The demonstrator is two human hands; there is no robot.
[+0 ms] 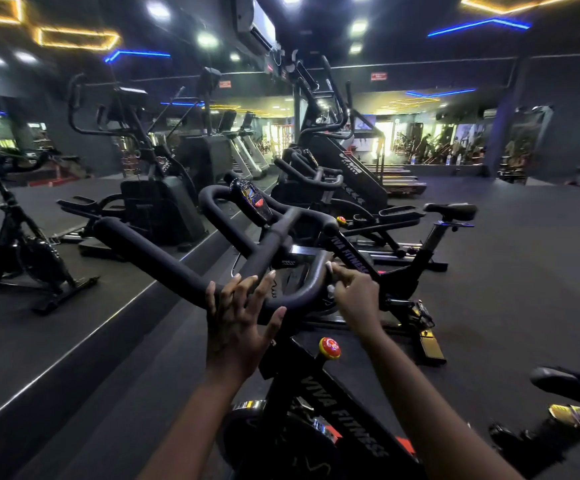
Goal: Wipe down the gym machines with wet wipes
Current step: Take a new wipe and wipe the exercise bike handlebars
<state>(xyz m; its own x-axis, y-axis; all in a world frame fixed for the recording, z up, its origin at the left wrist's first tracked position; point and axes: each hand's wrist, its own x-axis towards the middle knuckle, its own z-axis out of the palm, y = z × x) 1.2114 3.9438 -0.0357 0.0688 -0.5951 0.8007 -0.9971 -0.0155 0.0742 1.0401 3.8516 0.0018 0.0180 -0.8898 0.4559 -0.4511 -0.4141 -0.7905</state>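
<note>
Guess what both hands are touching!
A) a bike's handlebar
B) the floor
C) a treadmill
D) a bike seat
A: the left hand rests with spread fingers on the handlebar, and the right hand curls round the bar's bend.

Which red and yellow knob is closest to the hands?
The near knob, on the frame just below the right hand. The far knob sits beyond the handlebar, on the next bike.
</note>
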